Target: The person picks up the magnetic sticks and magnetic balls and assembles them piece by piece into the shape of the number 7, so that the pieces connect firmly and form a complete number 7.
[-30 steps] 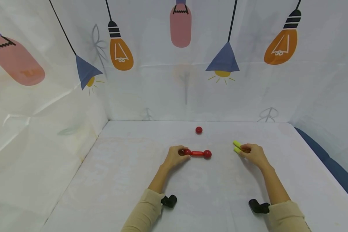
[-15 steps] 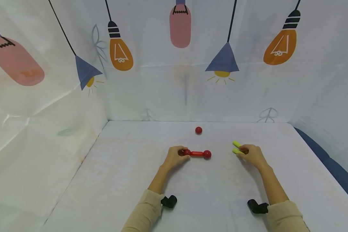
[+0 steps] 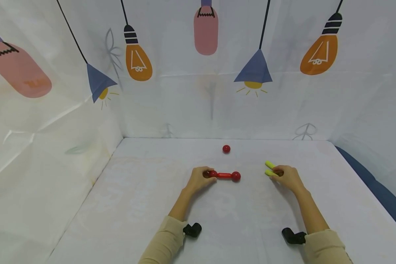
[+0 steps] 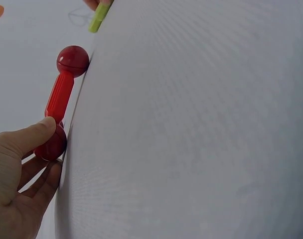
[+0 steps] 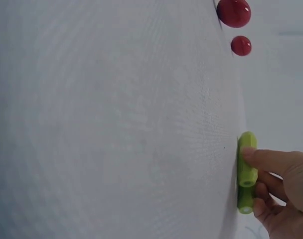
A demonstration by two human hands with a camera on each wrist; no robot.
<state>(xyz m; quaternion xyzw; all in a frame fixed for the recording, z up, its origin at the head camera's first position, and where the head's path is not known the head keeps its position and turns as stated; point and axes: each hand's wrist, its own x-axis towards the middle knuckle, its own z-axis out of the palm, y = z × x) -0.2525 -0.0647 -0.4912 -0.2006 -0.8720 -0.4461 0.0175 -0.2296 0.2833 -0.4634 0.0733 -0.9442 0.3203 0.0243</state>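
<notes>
A ribbed red rod (image 3: 224, 175) lies on the table with a dark red ball at each end, like a small dumbbell. My left hand (image 3: 198, 178) grips its left ball (image 4: 53, 144), thumb and fingers on either side. The right-end ball (image 3: 235, 176) is free. Further right, my right hand (image 3: 288, 178) holds two yellow-green rods. In the right wrist view the thumb presses on one green rod (image 5: 247, 169), while the other green rod (image 5: 245, 200) is partly hidden behind it, near the curled fingers. The rods' far ends stand slightly apart in the head view.
A loose red ball (image 3: 226, 149) sits towards the back of the white table (image 3: 237, 220). Behind it rises a white cloth wall (image 3: 184, 102) printed with lamps and bulbs; another cloth hangs at the left. A dark blue shape (image 3: 369, 176) borders the table's right edge.
My right hand has shifted very slightly left, and the nearer green rod's end sits a little further from the other. The left hand and the red rod have stayed put.
</notes>
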